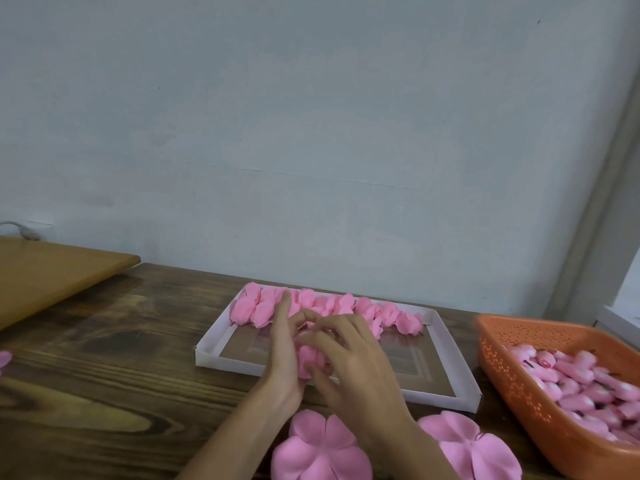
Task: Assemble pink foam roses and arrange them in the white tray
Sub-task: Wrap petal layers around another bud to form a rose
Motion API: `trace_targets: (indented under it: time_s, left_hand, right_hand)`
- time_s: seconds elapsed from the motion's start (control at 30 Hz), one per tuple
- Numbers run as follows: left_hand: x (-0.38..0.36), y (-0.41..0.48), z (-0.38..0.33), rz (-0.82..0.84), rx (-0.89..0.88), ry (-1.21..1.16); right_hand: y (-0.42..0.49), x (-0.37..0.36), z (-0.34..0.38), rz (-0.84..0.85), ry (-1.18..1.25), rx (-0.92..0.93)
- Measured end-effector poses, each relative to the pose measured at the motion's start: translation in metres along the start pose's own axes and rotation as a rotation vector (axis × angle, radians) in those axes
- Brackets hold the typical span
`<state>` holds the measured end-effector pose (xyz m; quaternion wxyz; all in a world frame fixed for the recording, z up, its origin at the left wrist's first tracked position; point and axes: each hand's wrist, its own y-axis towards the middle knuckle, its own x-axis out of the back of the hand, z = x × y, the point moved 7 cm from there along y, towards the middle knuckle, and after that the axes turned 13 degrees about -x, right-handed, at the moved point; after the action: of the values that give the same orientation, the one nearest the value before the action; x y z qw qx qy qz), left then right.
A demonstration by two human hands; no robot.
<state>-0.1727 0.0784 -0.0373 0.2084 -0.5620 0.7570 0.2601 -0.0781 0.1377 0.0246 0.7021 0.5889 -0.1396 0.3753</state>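
A pink foam rose (309, 359) sits between both hands, just above the near edge of the white tray (446, 344). My left hand (285, 355) cups it from the left, with the index finger stretched out. My right hand (349, 362) curls round it from the right and pinches its petals. A row of finished pink roses (325, 306) lies along the tray's far side. Two flat pink petal pieces (320, 448) (472, 446) lie on the wooden table close to my forearms.
An orange perforated basket (512, 375) on the right holds several pink rosebud cores (581, 386). A light wooden board (52, 271) lies at the far left. A pink scrap (4, 358) shows at the left edge. The wall stands right behind the table.
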Motion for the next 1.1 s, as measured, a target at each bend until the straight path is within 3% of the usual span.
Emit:
trace_targets:
  time_s: [0.27,0.47,0.6,0.87,1.1]
  left_hand:
    - [-0.001,0.005,-0.001,0.022,0.083,-0.058]
    - [0.002,0.003,0.003,0.0,0.17,-0.018]
    - [0.004,0.001,0.003,-0.023,0.186,0.056]
    - [-0.001,-0.007,0.004,0.017,0.312,-0.047]
    - [-0.005,-0.012,-0.002,0.056,0.317,-0.083]
  right_hand:
    - [0.001,0.001,-0.009,0.055,0.101,-0.034]
    - [0.003,-0.006,-0.014,0.276,0.087,-0.015]
    - [0.001,-0.007,-0.021,0.328,0.133,-0.081]
    - [0.007,0.002,-0.031,0.3,0.517,-0.253]
    - [0.008,0.003,-0.044,0.297,0.734,-0.435]
